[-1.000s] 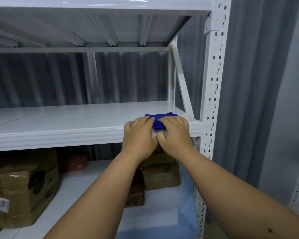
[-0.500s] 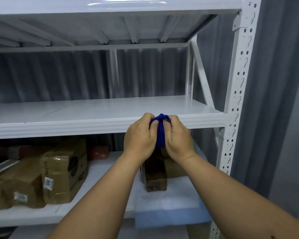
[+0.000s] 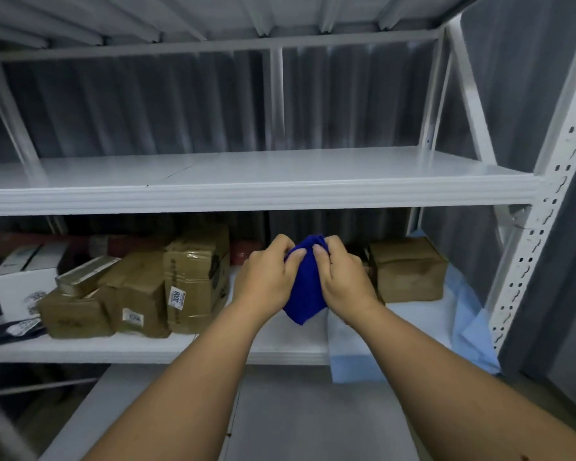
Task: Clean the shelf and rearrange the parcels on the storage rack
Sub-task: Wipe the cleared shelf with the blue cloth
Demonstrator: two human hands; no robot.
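A dark blue cloth [image 3: 305, 291] hangs bunched between my two hands in front of the white storage rack. My left hand [image 3: 266, 277] pinches its left side and my right hand [image 3: 345, 277] pinches its right side, both held in the air below the middle shelf [image 3: 246, 194]. That white shelf carries nothing. On the lower shelf [image 3: 147, 349] stand several brown taped parcels [image 3: 193, 281] at the left and one brown parcel [image 3: 408, 269] at the right.
A white box [image 3: 20, 281] stands at the lower shelf's far left. A light blue sheet [image 3: 356, 364] lies on the right part of that shelf and droops over its edge. The perforated white upright [image 3: 542, 234] rises at the right. Grey corrugated wall behind.
Both hands lifted the blue cloth off the middle shelf's front edge, bunched it and brought it down in front of the lower shelf. The view dropped, showing more parcels.
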